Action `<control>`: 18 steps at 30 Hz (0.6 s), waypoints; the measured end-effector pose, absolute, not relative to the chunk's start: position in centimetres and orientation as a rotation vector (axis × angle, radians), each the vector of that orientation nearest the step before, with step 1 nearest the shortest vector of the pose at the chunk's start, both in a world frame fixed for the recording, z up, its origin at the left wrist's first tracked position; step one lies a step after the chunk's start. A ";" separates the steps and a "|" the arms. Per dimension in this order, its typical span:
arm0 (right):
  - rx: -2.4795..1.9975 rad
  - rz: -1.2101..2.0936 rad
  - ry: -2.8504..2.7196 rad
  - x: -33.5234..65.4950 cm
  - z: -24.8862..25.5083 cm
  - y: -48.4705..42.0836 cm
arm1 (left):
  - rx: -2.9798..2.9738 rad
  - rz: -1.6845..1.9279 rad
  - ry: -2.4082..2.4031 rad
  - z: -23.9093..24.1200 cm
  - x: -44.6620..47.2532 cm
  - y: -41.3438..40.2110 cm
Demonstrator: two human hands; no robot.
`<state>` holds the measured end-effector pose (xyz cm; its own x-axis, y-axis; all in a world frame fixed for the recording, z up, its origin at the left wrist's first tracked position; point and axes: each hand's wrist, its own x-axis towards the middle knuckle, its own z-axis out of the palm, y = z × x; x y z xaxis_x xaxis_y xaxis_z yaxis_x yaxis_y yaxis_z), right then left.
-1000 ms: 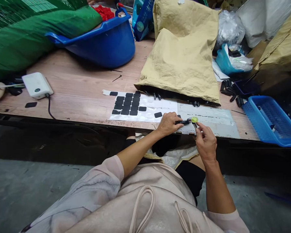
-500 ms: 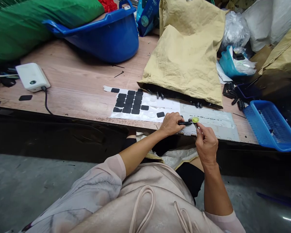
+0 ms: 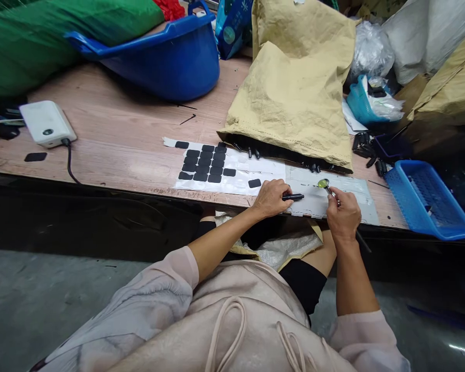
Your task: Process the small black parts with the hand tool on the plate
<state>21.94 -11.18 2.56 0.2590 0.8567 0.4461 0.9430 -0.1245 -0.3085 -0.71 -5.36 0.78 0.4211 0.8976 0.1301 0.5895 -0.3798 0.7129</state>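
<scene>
My left hand (image 3: pixel 273 197) rests at the table's front edge, fingers closed round a slim black cylindrical piece (image 3: pixel 294 197) whose end points right. My right hand (image 3: pixel 343 212) grips a metal tool with a round yellow-green head (image 3: pixel 323 183); it looks like a ratchet wrench. A dark handle end shows below that hand. The tool head is apart from the black piece, to its right. Under both hands lies a grey-white taped strip (image 3: pixel 354 199). Left of my left hand, several black rounded stickers (image 3: pixel 203 162) are on a white sheet (image 3: pixel 236 182).
A large tan paper sack (image 3: pixel 290 98) lies behind my hands, small black pieces at its mouth. To the right stands a blue basket (image 3: pixel 430 201). A blue basin (image 3: pixel 158 67) and a white box with a cable (image 3: pixel 48 124) are on the left.
My right hand has moved right with the tool, taking its head away from the black piece's tip. My left hand has stayed nearly still, holding the piece.
</scene>
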 end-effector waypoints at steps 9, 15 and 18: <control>-2.040 -0.242 -1.697 24.4 -0.2 -8.3 | 2.047 0.740 1.213 0.7 -1.0 -5.2; -2.075 -0.242 -1.609 23.9 -0.5 -8.4 | 2.107 0.853 1.071 0.9 -2.1 -6.7; -2.068 -0.239 -1.590 23.9 -0.6 -8.3 | 2.283 0.833 0.803 -0.1 -3.4 -9.8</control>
